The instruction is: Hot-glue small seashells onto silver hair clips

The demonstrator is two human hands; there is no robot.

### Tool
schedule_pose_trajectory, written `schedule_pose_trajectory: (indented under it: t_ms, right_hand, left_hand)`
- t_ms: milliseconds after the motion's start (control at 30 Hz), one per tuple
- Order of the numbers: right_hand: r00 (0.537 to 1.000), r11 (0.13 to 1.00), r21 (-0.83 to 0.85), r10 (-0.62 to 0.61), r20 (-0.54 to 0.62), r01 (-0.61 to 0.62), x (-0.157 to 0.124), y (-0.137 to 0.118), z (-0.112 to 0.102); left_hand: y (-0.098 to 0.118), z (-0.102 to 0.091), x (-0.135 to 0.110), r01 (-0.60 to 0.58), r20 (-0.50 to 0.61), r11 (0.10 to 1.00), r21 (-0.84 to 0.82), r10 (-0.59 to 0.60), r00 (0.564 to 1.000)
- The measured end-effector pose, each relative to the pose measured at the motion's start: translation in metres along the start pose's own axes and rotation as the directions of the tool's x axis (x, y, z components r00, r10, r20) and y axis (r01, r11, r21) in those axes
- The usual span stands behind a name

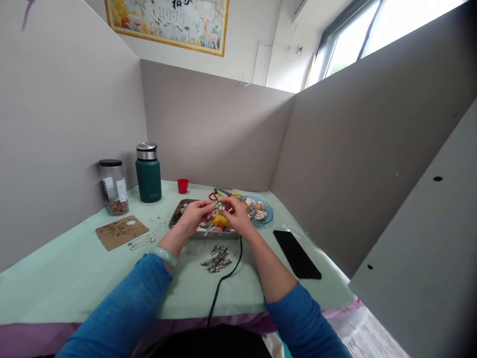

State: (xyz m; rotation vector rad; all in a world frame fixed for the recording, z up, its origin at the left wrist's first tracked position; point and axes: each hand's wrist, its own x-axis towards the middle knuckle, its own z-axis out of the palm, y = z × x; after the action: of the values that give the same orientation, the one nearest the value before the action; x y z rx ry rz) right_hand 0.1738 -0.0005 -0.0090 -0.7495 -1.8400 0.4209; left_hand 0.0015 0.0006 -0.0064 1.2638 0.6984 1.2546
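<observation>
Blue sleeves, hands above green tablecloth, grey partitions, bright window

Grey partitions, three, standing left, back and right. Table, one, covered pale green, purple cloth below its edge. White wall beyond, bearing one gold-bordered deer picture. Dark-framed window, upper right, admits bright daylight. Floor, lower right: pale, streaked, possibly wood-grain, mostly hidden.

Small patterned piece is held between left hand and right hand, over metal tray. Metal clips are heaped in front on green cloth; blue plate is parked just right.
</observation>
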Motion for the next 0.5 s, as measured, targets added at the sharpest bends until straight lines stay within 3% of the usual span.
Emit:
schedule_pose_trajectory:
  t_ms: [133, 267, 400, 500]
  right_hand:
    - [1.000, 1.000, -0.010, -0.008, 0.010, 0.008, -0.0012, -0.0013, 0.0007]
    - [0.998, 0.998, 0.015, 0.062, 0.006, -0.062, -0.0008, -0.0031, 0.0014]
    - [0.994, 0.994, 0.042, 0.105, -0.016, -0.105, -0.0002, -0.0037, 0.0012]
    - [0.994, 0.994, 0.042, 0.106, -0.021, -0.105, -0.0001, -0.0039, 0.0008]
  left_hand:
    - [0.0006, 0.0011, 0.0000, 0.001, -0.010, 1.000, -0.022, -0.001, 1.000]
    - [0.0040, 0.0043, -0.0014, -0.015, -0.039, 1.000, -0.025, 0.014, 0.999]
    - [0.0061, 0.0069, -0.0015, -0.114, -0.132, 0.986, 0.120, 0.130, 0.983]
    - [0.0034, 0.0065, 0.0008, -0.203, -0.120, 0.942, 0.269, 0.242, 0.963]
